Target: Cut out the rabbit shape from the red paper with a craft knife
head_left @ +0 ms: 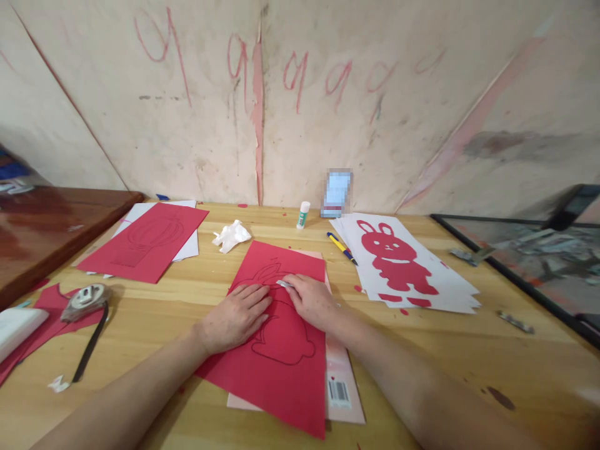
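Note:
A red sheet of paper [281,387] with a rabbit drawn in dark outline lies in front of me, on top of a pale pink booklet [345,400] with a barcode. My left hand [237,315] rests flat on the left part of the sheet, fingers stretched out. Pinched between the fingers of my right hand [312,301] is a small whitish-grey piece [284,284], touching or just over the drawing near the rabbit's head. Its exact kind does not show. Part of the outline is covered by both hands.
White sheets [445,294] carrying a red rabbit cutout [398,259] lie to the right, beside a yellow-blue pen [342,247]. A glue stick [303,215], a blurred phone [336,192] and crumpled tissue [232,236] are behind. Leftward are another drawn red sheet [145,244] and a tape measure [87,300].

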A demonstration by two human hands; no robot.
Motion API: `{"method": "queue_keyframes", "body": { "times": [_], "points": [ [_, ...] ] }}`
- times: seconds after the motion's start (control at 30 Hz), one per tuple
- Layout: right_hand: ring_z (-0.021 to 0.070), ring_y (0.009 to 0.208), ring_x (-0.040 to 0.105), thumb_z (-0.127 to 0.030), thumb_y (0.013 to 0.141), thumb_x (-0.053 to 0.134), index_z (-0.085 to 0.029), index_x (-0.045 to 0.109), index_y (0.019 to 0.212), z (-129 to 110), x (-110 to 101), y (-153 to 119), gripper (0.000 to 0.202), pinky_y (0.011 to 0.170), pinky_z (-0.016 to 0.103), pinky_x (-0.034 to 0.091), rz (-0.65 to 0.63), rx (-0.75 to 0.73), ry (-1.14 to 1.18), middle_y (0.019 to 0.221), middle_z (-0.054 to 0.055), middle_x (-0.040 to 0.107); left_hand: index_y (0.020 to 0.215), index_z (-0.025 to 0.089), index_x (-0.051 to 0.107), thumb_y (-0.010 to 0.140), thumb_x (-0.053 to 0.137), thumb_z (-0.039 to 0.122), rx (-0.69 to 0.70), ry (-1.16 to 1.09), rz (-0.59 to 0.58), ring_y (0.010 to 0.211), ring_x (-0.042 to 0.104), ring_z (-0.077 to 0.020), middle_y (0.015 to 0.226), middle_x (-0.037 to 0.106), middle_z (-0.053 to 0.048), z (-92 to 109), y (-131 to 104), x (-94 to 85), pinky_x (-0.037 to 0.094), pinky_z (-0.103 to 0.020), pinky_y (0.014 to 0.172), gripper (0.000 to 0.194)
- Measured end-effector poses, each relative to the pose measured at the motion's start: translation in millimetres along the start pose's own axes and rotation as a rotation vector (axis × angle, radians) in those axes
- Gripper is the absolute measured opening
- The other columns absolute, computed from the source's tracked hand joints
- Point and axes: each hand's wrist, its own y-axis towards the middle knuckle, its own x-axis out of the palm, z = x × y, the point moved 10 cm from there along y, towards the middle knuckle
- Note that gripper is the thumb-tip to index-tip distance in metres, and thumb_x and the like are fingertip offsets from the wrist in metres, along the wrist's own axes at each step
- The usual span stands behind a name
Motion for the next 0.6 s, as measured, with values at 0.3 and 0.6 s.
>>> {"method": "queue_keyframes", "body": {
  "times": [0.3,0.6],
  "points": [
    [0.0181,0.100,0.062,-0.022,0.092,0.043,-0.022,0.064,0.110,-2,-5,2,0.027,0.087,0.029,0.043,-0.013,-0.015,0.071,0.109,0.005,0.069,0.122,0.014,0.057,0.098,0.042,0.030,-0.066,-0.115,-0.079,0.119,0.054,-0.0264,0.127,0.059,-0.014,1,-3,-8.7,0.045,-0.044,0.101,0.033],
    [0.0187,0.093,0.059,-0.019,0.094,0.040,-0.022,0.065,0.105,-30,-18,-9,0.028,0.080,0.030,0.042,0.011,-0.123,-0.120,0.096,0.007,0.068,0.124,0.011,0.056,0.098,0.040,0.026,-0.090,-0.152,-0.027,0.122,0.052,-0.0272,0.129,0.058,-0.015,4,-11,-0.4,0.046,-0.046,0.100,0.034]
  ]
}}
